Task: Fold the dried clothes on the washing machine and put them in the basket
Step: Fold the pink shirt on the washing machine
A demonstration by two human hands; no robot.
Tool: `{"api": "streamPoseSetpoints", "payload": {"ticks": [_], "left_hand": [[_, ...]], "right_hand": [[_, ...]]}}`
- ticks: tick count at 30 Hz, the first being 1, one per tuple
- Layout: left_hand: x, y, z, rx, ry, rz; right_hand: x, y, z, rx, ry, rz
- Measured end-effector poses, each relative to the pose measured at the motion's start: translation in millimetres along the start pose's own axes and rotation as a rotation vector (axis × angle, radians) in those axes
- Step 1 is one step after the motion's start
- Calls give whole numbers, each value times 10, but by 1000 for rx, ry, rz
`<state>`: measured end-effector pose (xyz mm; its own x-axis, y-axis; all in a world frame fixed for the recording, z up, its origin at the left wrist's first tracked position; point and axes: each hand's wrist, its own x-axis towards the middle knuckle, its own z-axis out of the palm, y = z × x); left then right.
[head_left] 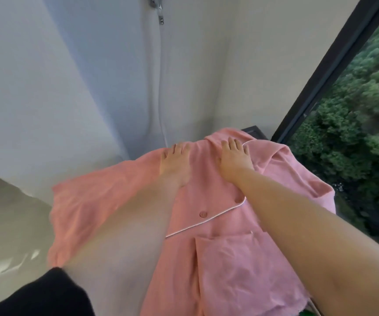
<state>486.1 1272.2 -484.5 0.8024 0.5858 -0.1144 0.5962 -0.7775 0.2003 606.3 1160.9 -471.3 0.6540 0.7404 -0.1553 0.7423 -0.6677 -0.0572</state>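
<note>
Near left: your black sleeve at the picture's edge.

The pink pyjama shirt lies spread front-up over a raised surface and covers it almost wholly, so what is beneath cannot be told. One shirt arm hangs off to the left, blurred.

Your left hand lies palm-down on the shirt's far part, fingers straight and close together, gripping nothing. Its fingertips seem to reach the far edge, but blur leaves this uncertain. Beyond it a white hose runs down the grey wall.

Middle: one pink button, white piping, and a chest pocket nearer you.

Your right hand lies flat just right of the left, fingers straight and slightly spread, gripping nothing.

Far right: a dark window frame, with green trees beyond it.
</note>
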Motion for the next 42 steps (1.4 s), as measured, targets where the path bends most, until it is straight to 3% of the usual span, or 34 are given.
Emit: {"api": "streamPoseSetpoints", "payload": {"ticks": [8,12,15,20,23,26,29,33,39,42], "left_hand": [[692,-126,99,-77,-139,-256],[1012,-177,84,-244,-330,-371],[1228,-221,87,-307,-512,-358],[1641,-320,369,-360,-631,-389],[2161,-520,1135,-418,-646,-386],[2017,-260,819,-642,-749,-448],[1797,-112,480,-883,-714,-554],[1882,-240,464,-1202,-486,-707],[1802,-253,144,-1576,-210,-740],[1881,-295,56,-1687,-261,-903]], "right_hand": [[795,30,129,68,-59,14],[998,-11,224,5,-55,26],[1120,-47,255,-26,-65,32],[1107,-74,370,13,123,80],[1115,-69,382,24,170,66],[1110,-56,388,41,186,64],[1121,-42,418,52,212,58],[1127,-28,452,62,200,62],[1119,-19,466,73,232,59],[1110,-23,467,80,238,53]]}}
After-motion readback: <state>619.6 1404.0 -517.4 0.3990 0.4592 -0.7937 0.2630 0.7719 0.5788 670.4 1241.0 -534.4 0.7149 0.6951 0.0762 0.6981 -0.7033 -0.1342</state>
